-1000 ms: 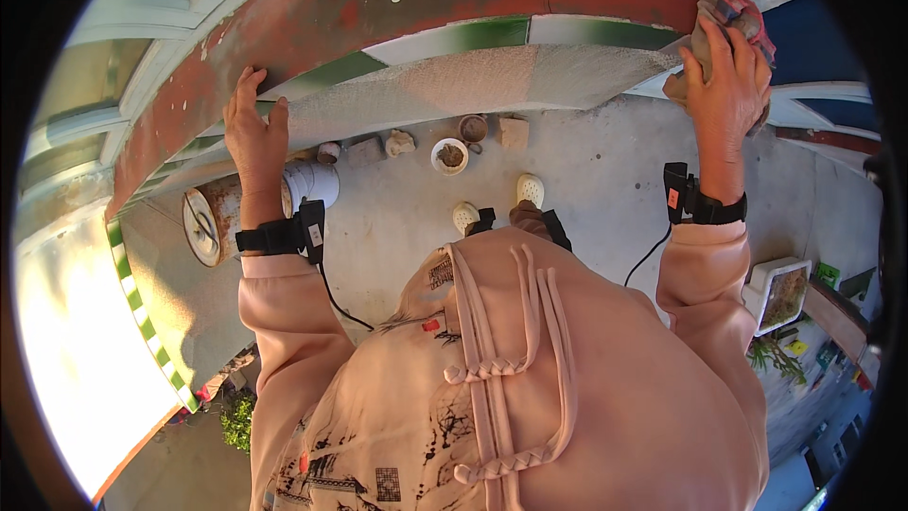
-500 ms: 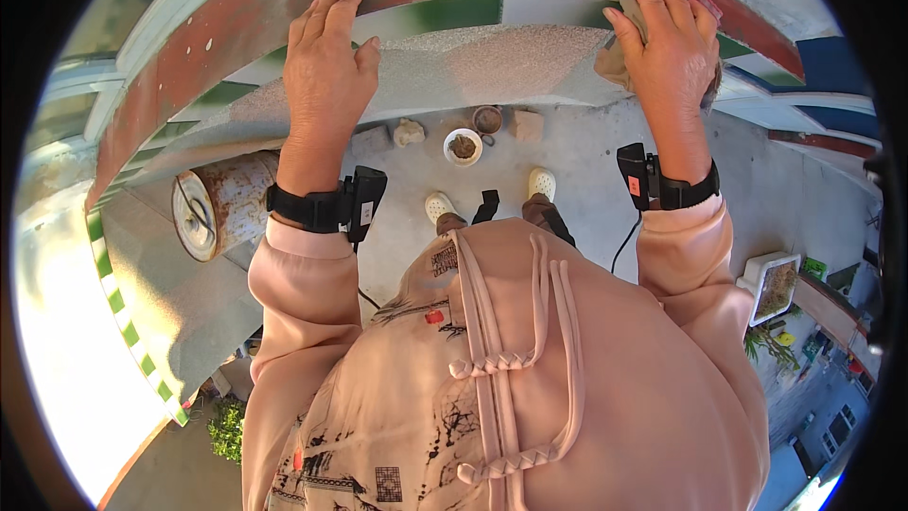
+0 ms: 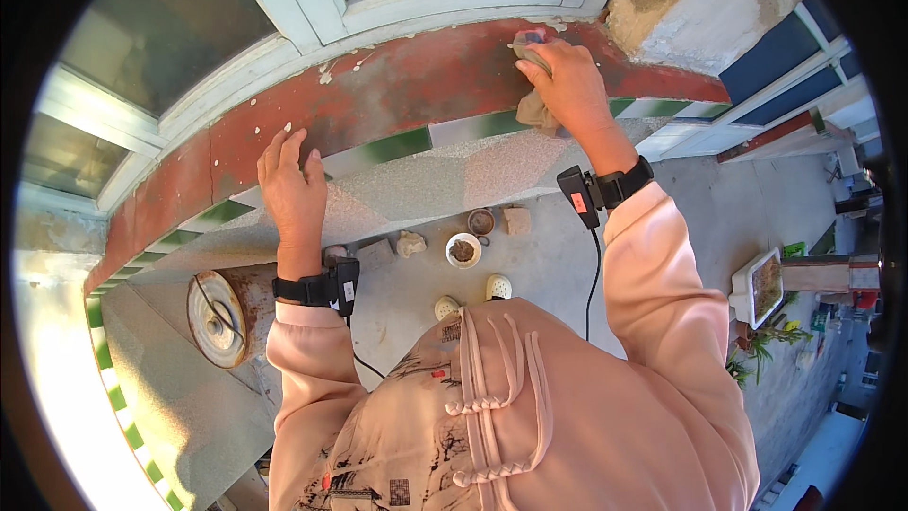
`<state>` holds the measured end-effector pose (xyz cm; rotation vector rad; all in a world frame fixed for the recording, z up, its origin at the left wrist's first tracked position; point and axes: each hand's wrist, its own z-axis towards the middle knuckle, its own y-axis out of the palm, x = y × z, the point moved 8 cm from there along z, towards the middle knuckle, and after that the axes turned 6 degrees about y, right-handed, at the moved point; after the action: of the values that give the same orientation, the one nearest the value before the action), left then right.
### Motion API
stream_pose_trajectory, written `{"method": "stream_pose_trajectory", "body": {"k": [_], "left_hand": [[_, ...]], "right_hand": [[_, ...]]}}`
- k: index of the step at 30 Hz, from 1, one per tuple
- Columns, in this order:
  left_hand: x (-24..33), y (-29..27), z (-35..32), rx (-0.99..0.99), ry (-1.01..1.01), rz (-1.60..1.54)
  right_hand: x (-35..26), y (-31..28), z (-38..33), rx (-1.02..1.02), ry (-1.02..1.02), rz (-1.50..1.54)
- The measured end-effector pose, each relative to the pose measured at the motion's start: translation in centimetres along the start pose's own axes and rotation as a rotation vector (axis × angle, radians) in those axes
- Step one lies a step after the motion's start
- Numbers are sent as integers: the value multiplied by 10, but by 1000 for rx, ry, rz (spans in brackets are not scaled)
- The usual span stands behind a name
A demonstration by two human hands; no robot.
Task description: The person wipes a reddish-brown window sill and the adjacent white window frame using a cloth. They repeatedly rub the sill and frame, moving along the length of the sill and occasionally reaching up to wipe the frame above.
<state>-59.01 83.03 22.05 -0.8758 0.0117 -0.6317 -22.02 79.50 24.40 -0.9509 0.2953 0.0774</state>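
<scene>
Head view: right hand grip closed on cloth against red sill; left hand flat, open.

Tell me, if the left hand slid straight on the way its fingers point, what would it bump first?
Probably the white window frame above the red sill where the left hand rests; depth is unclear.
</scene>
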Motion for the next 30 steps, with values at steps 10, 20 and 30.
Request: {"method": "stream_pose_trajectory", "body": {"k": [10,20,30], "left_hand": [[-25,13,-10,-134,-12,108],[-20,11,-13,-168,35,155],[-39,-13,-8,-134,82,-304]], "right_hand": [[88,7,27,-436,-52,58],[81,28,11,-402,108,-156],[-102,83,2,-324,35,-72]]}}
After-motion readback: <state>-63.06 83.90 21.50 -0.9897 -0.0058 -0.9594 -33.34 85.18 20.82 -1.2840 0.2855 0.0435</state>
